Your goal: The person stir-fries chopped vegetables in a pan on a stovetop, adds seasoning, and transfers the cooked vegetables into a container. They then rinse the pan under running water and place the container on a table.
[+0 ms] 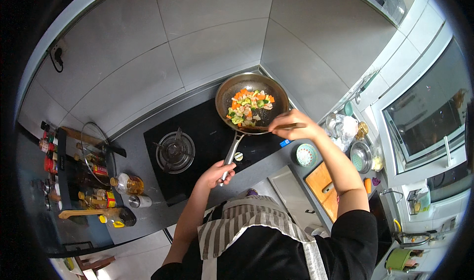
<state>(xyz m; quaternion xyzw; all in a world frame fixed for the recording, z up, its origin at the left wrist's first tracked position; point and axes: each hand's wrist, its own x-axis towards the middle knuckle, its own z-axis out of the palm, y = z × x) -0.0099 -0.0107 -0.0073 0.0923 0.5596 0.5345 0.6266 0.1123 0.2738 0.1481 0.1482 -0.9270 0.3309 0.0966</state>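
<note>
A frying pan (272, 82) sits on the right side of the black gas hob (207, 131). Diced carrot, broccoli and pale pieces of what looks like meat (247, 107) lie in it. My left hand (218, 173) is closed around the pan's metal handle (232, 152). At the pan's lower right rim, my right hand (290, 126) holds a wooden spatula (259, 128), whose blade reaches in beside the food. The left burner (175, 152) has no pan on it. A small patterned bowl (306, 155) stands on the counter below my right forearm.
Left of the hob are oil bottles (129, 184), a jar (140, 201), a glass lid (94, 154) and a seasoning rack (63, 168). On the right lie a wooden cutting board (320, 181) with a knife, a metal bowl (361, 157) and a carrot (367, 185). Tiled walls rise behind the pan.
</note>
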